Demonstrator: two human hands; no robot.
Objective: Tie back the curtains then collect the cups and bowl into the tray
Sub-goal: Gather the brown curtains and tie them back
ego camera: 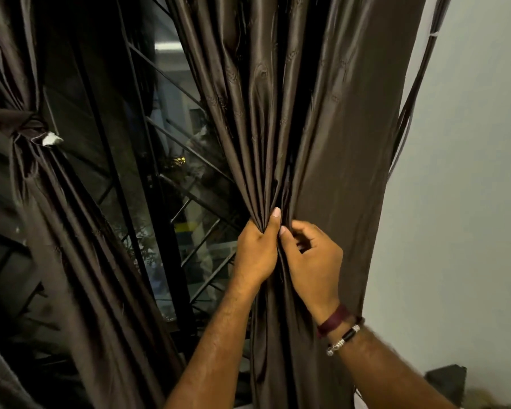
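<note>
Head view: two dark brown satin curtains over a night window. Right curtain (307, 113) hangs from the top of frame down past the bottom edge, bunched into tight folds at mid-height where both hands meet.

Left hand (255, 252) is clamped on the gathered folds, fingers wrapped round the far side, thumb (273, 222) pointing up along the front of the bunch. Forearm comes up from the bottom centre.

Right hand (311, 255) is just beside the left one, touching the same bunch from the right. Fingers are curled, fingertips (283, 231) pinching a fold right next to the left thumb. A flat unpleated panel of the same curtain hangs behind and to the right of this hand.

Right wrist carries a maroon band (334, 320) and a black-and-silver bracelet (344, 339).

Left curtain (71, 261) is at the far left, already gathered and knotted with a tie-back (24, 125) of the same fabric; a small white tag (52, 139) sticks out of the knot. Below the knot the cloth fans out towards the lower centre.

Between the curtains: window glass with a dark metal grille (189, 160) of diagonal bars, blurry lights and foliage outside.

Right side: plain pale wall (469, 172), with thin dark cords (407, 113) hanging along the curtain edge. A dark object (446, 382) sits at bottom right, too cut off to identify.

Cups, bowl and tray not in frame.
</note>
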